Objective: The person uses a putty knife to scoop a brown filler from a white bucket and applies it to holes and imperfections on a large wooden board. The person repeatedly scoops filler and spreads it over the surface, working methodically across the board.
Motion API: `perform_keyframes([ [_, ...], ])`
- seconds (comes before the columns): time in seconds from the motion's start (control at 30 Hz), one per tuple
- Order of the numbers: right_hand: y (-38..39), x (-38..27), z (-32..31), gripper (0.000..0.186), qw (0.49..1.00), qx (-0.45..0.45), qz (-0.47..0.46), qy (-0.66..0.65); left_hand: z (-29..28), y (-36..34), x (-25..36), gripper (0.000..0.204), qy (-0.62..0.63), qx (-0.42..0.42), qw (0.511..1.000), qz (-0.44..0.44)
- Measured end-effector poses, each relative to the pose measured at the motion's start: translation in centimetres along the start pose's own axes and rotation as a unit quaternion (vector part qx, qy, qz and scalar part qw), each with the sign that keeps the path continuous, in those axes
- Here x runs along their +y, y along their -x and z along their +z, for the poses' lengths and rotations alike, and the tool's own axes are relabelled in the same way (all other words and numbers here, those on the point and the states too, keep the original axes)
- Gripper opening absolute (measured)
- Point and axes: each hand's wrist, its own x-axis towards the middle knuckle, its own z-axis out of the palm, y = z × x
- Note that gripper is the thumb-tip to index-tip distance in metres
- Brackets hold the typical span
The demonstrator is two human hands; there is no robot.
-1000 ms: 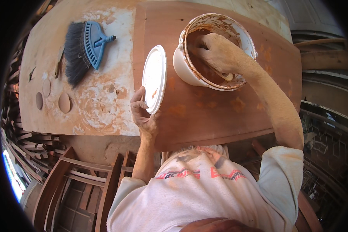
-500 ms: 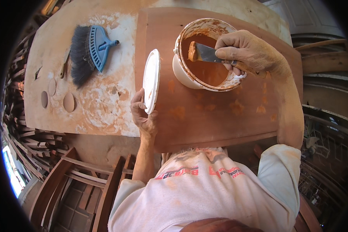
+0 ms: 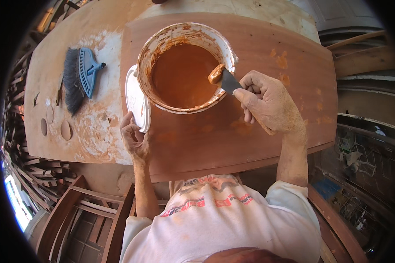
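Observation:
A white bucket (image 3: pixel 143 65) of orange-brown paste stands on a reddish-brown wooden panel (image 3: pixel 197 144). My left hand (image 3: pixel 136 138) is closed on the lower edge of a round white lid (image 3: pixel 135 98), which is tilted up against the bucket's left side. In my right hand (image 3: pixel 267 98) is a putty knife (image 3: pixel 231 83), its handle hidden by my fingers. A lump of the paste (image 3: pixel 216 74) sits on the blade's tip, over the bucket's right inner rim.
To the left, a blue brush head (image 3: pixel 87 72) with dark bristles lies on a dusty, white-smeared board (image 3: pixel 44 94). Near it are a thin-handled tool (image 3: pixel 58 94) and several round discs (image 3: pixel 66 130). Orange patches (image 3: pixel 285 79) dot the panel. Wooden frames (image 3: pixel 70 210) stand below left.
The bucket now sits farther left in the picture, beside the lid. My right hand has drawn the putty knife from over the paste's middle to the bucket's right rim. The view has shifted.

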Motion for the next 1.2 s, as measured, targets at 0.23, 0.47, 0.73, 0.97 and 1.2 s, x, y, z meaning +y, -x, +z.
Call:
perform_keyframes([
  [0.23,-0.1,3.5,-2.8,0.013,0.992,-0.046,-0.028,-0.116,2.9,-3.5,7.0,0.092,-0.147,0.065,0.983,0.092],
  [0.47,-2.4,10.5,-8.5,0.015,0.963,0.018,-0.064,-0.261,9.0,-7.5,12.9,0.085,-0.152,0.096,0.974,0.138],
  [0.73,-9.8,18.7,-19.9,0.022,0.962,0.262,-0.068,-0.044,11.7,-7.8,12.6,0.048,-0.260,0.125,0.953,0.091],
  [0.97,-13.7,20.5,-22.2,0.024,0.890,0.377,-0.094,0.238,11.5,-7.9,12.1,0.054,-0.276,0.105,0.950,0.104],
  [1.2,-14.1,20.6,-21.4,0.027,0.845,0.385,-0.131,0.348,12.6,-7.8,11.6,0.056,-0.223,0.139,0.960,0.101],
])
